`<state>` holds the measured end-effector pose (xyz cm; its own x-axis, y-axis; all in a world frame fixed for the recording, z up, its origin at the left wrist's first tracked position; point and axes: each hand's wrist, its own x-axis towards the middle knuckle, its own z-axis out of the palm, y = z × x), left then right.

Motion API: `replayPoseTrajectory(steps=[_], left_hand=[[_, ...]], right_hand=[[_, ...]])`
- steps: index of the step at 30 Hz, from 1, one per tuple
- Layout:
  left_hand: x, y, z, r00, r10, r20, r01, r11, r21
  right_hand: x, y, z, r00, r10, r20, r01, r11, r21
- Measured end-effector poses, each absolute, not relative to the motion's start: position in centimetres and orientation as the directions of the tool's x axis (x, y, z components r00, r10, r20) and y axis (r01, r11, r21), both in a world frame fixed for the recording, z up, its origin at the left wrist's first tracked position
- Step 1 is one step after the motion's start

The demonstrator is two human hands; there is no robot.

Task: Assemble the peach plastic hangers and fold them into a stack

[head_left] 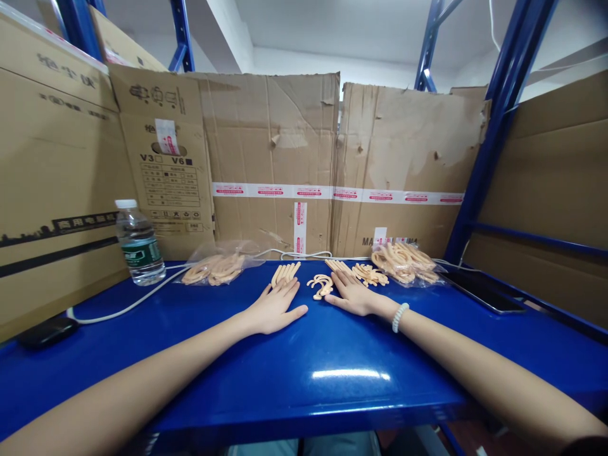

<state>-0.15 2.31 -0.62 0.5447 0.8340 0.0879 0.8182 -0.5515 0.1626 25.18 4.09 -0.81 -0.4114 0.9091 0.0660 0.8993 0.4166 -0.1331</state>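
Observation:
My left hand (278,307) lies flat and open on the blue shelf surface (313,373), palm down, holding nothing. My right hand (354,294) also rests flat and open, with a white bead bracelet (399,316) on its wrist. Between the two hands lie a few peach-coloured plastic hooks (321,285). Just beyond my left fingertips is a row of straight peach pieces (285,272). Past my right fingertips sits a small loose pile of hooks (369,274).
Two clear bags of peach hooks lie at the back, one left (216,266), one right (403,261). A water bottle (139,244) stands at the left, with a white cable (123,307) and a black device (46,330). A tablet (482,291) lies right. Cardboard boxes (270,158) wall the back.

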Motion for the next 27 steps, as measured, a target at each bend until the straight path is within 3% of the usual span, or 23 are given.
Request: replayPoseTrajectory(steps=[6,10,12,14,16,18,22,27], left_hand=[[-0.1,2.3,-0.6,0.539,0.837,0.097,0.825,-0.547,0.144],[-0.2,2.3,-0.8,0.529,0.842,0.103,0.829,-0.539,0.149],[-0.2,2.3,-0.8,0.528,0.842,0.111,0.829,-0.539,0.149],[-0.2,2.3,-0.8,0.528,0.841,0.117,0.827,-0.540,0.152],[-0.2,2.3,-0.8,0.528,0.841,0.118,0.827,-0.541,0.155],[-0.2,2.2,-0.7,0.528,0.841,0.116,0.827,-0.540,0.153],[-0.1,1.9,-0.4,0.525,0.845,0.107,0.832,-0.535,0.145],[-0.1,1.7,-0.3,0.526,0.845,0.099,0.833,-0.535,0.139]], right_hand=[[25.4,3.9,-0.5,-0.440,0.893,0.096,0.873,0.451,-0.186],[27.1,3.7,1.8,-0.533,0.810,0.245,0.768,0.584,-0.261],[28.7,3.8,3.4,-0.504,0.778,0.375,0.759,0.606,-0.239],[30.3,4.0,4.7,-0.481,0.770,0.419,0.804,0.578,-0.138],[31.7,4.2,5.3,-0.461,0.821,0.338,0.864,0.502,-0.042],[32.4,4.3,5.3,-0.436,0.885,0.162,0.898,0.440,0.017],[32.6,4.1,4.3,-0.366,0.919,-0.149,0.927,0.374,0.026],[32.7,4.6,3.6,-0.356,0.903,-0.240,0.930,0.368,0.009]])
